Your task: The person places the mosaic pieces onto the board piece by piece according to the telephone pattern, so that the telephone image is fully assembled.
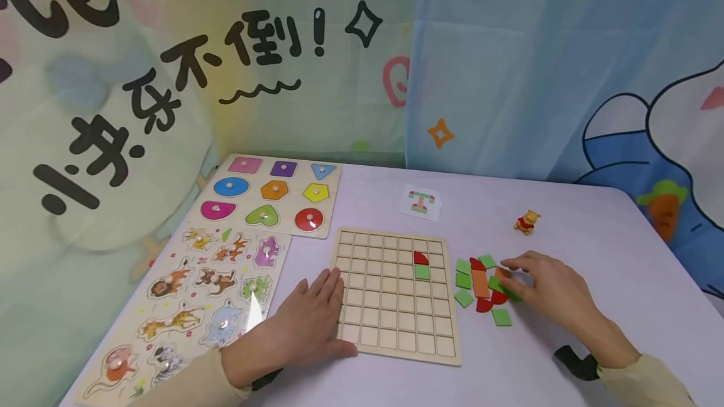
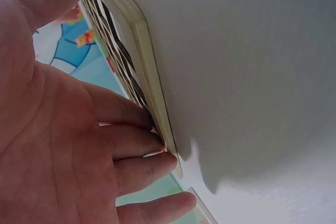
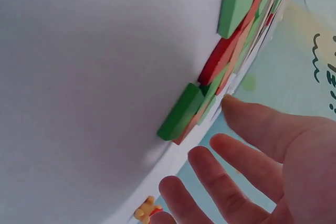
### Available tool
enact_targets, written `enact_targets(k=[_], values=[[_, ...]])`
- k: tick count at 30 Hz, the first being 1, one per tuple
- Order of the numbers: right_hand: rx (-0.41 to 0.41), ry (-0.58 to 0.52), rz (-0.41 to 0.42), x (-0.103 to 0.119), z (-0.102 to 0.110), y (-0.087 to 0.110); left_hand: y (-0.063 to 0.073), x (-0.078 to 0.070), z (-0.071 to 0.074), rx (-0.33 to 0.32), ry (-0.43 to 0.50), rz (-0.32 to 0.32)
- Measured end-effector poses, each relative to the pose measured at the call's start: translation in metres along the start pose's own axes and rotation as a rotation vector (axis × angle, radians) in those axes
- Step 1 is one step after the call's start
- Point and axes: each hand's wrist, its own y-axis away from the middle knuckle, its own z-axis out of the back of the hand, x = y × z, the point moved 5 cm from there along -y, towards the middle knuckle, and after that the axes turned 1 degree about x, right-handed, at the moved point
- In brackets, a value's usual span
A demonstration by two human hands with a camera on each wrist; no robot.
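Observation:
In the head view a wooden grid board (image 1: 390,319) lies at the middle of the table. A red quarter-round piece (image 1: 421,259) sits in one of its cells, with a green square (image 1: 422,272) in the cell just below. My left hand (image 1: 308,319) rests along the board's left edge, fingers extended; the left wrist view shows fingertips (image 2: 170,161) at that edge. Right of the board is a loose pile of green, red and orange pieces (image 1: 479,284). Over the pile's right side hovers my right hand (image 1: 551,284), thumb and fingers apart, no piece visibly held.
A pattern card (image 1: 420,203) lies behind the board, and a small bear figure (image 1: 527,222) stands at the back right. To the left are a shape puzzle (image 1: 294,174) and an animal puzzle (image 1: 192,300). A printed curtain (image 1: 481,68) hangs behind the table.

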Motion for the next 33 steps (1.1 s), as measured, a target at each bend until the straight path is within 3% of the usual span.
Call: enact_targets(k=[12,22,33], values=[[-0.018,0.003,0.059,0.007,-0.002,-0.011,0.0,0.001,0.001,0.002,0.009,0.003],[0.047,0.061,0.096,0.02,-0.009,-0.028,-0.001,0.0,-0.001,0.005,0.022,0.002],[0.038,0.079,0.104,0.024,-0.012,-0.031,0.0,0.0,0.0,-0.008,0.017,-0.002]])
